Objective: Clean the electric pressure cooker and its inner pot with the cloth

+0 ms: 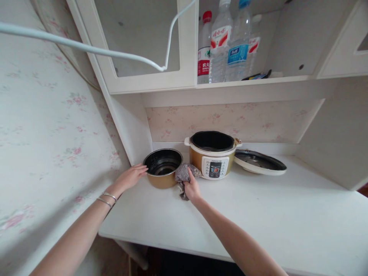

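On the white desk stands a gold inner pot (162, 181) with a black inside, upright. My left hand (134, 175) lies with extended fingers against the left side of its rim. A crumpled grey-brown patterned cloth (183, 173) is gripped in my right hand (192, 187), and it touches the pot's right outer side. Just right of the cloth is the gold and white electric cooker (197, 150), lidless, with a control panel on its front. Its detached lid (260, 163) rests upside down to the right, dark inner face up.
A white desk top (258, 214) carries all these things. Overhead, a cabinet shelf (258, 82) holds several plastic bottles (221, 48), and a cabinet door with a pane (155, 82) hangs at left. A white cable (86, 48) crosses the upper left, before a floral wall (63, 134).
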A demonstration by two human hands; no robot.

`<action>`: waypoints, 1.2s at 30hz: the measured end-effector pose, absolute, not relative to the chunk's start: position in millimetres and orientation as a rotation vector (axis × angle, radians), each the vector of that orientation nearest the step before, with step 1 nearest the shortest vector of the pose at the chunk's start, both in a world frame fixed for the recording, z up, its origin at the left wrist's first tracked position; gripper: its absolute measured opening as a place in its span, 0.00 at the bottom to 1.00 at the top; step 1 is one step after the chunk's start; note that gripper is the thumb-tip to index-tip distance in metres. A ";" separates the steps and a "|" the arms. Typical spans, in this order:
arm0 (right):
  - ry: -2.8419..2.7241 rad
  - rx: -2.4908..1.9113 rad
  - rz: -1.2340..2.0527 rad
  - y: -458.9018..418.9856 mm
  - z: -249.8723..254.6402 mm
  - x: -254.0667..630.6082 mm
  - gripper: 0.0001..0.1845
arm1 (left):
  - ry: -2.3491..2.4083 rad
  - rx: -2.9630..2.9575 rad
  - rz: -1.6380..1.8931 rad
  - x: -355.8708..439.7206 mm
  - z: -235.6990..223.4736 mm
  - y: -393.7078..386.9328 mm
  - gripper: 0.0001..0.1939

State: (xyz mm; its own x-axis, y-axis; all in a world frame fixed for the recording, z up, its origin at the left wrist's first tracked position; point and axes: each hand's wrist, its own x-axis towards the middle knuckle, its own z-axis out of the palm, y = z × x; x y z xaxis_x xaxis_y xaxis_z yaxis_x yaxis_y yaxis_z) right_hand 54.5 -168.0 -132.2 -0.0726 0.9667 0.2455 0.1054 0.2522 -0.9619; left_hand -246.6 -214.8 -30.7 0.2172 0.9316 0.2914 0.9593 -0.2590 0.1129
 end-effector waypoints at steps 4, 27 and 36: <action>-1.448 -1.040 1.040 -185.5 -132.3 36.8 0.40 | -1.836 -2.302 -0.530 -223.7 -36.6 -222.6 0.20; -1.439 -1.093 0.970 -188.6 -136.1 30.1 0.40 | -2.003 -2.181 -0.576 -197.5 -42.1 -225.6 0.22; -1.477 -0.939 0.944 -222.7 -141.9 2.1 0.41 | -1.894 -2.068 -0.565 -104.6 -33.8 -259.8 0.21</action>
